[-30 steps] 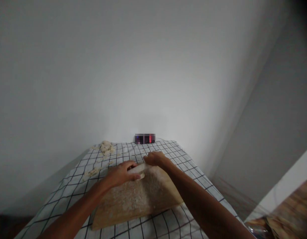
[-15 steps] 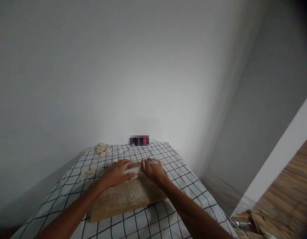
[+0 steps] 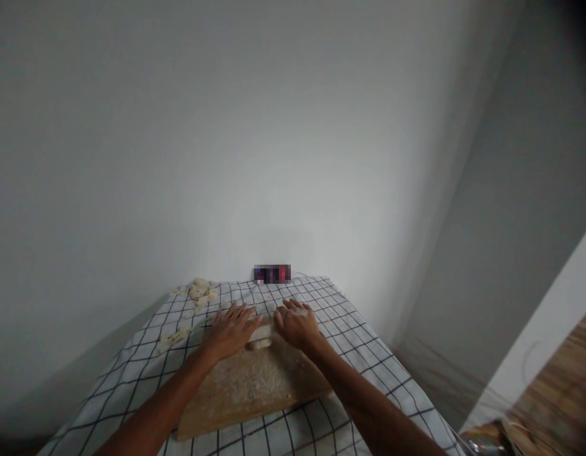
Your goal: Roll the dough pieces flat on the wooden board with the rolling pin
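Note:
A pale floured roll (image 3: 260, 334), which looks like dough around a rolling pin, lies across the far part of a wooden board (image 3: 245, 386). My left hand (image 3: 230, 329) rests on its left side, palm down, with the fingers stretched out and spread. Over the right side lies my right hand (image 3: 295, 321), fingers pointing forward and slightly bent, flour on its back. The palms hide both ends of the roll. Loose flour dusts the board in front of it.
A white checked cloth (image 3: 369, 354) covers the table. Pale dough pieces (image 3: 201, 290) lie at the back left, with more dough strips (image 3: 173, 339) left of the board. A blurred-out dark and red object (image 3: 272, 274) stands by the wall. Cluttered items (image 3: 487, 443) sit at lower right.
My left hand's fingers have spread and shifted forward, with the thumb lifted off the roll. My right hand's fingers have straightened somewhat. The whole view has shifted slightly.

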